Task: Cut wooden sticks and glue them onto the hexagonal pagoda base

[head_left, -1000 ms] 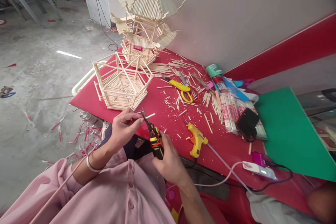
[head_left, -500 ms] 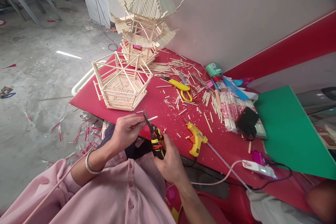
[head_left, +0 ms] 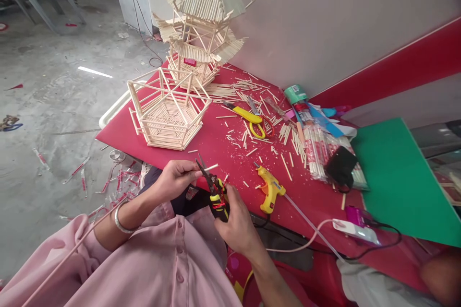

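Between the fingers of my left hand (head_left: 177, 178) is a thin pale wooden stick (head_left: 212, 167), its end poking out past the tool's jaws. My right hand (head_left: 237, 223) is wrapped round the black and yellow handles of long-nose pliers (head_left: 218, 201). The jaws point up and to the left, spread a little, and the stick crosses them. Behind my left hand, on the red table (head_left: 223, 153), stands a hexagonal open frame (head_left: 167, 115) of glued sticks. Farther back rises a pagoda model (head_left: 203, 14) with tiered stick roofs.
A yellow glue gun (head_left: 269, 189) lies right of my hands. Beyond it are yellow-handled scissors (head_left: 257, 129), a yellow cutter knife (head_left: 247, 114), scattered sticks and packaged sticks (head_left: 315, 146). A green board (head_left: 399, 182) and a white power strip (head_left: 355, 231) are at the right.
Both hands, with the stick and pliers, sit slightly lower and farther right in view. The stick still lies across the jaws; the things on the table stay put.
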Tool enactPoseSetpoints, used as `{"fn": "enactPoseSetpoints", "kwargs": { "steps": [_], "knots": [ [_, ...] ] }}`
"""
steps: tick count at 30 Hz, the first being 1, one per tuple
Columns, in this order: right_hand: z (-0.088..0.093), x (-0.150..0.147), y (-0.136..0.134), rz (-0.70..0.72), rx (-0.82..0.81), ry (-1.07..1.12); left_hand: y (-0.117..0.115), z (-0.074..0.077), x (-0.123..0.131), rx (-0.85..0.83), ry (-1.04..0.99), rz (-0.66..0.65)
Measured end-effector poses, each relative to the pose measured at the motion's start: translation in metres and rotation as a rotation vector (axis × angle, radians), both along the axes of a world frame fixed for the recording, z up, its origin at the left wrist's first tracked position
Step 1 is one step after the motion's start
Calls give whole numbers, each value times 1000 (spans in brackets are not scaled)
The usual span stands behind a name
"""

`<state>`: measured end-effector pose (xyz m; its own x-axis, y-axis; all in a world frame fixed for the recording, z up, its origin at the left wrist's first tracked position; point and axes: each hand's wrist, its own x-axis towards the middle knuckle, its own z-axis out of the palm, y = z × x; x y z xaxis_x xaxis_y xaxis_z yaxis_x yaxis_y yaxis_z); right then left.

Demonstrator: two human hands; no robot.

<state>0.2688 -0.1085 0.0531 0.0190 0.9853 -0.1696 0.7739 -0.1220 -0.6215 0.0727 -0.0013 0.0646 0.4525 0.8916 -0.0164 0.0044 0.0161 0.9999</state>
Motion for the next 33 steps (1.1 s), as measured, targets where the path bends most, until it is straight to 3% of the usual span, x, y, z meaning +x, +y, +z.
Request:
{"fn": "enactPoseSetpoints", "kwargs": {
  "steps": [8,12,16,20,21,23,27,29,33],
  "knots": [
    [3,1,-7,-11,-42,144,-2,-6,0,-31,41,55],
    [6,3,-13,-73,-112,303,3,-7,-7,96,151,54],
    [11,-3,-20,-134,-372,682,4,-13,-7,230,169,84],
    [17,-8,-26,-94,-627,1155,4,-25,-7,179,84,134],
    [19,-7,-24,-105,-616,1138,4,-29,-8,186,102,162],
    [25,-2,-16,-145,-521,892,4,-35,-12,256,181,218],
    [39,10,14,-117,-258,-23,1,-46,-21,453,341,273],
    [42,12,28,-65,-222,-342,-1,-50,-25,522,426,281],
    [41,9,35,60,-310,-523,-5,-54,-32,565,678,353]
  ]
}}
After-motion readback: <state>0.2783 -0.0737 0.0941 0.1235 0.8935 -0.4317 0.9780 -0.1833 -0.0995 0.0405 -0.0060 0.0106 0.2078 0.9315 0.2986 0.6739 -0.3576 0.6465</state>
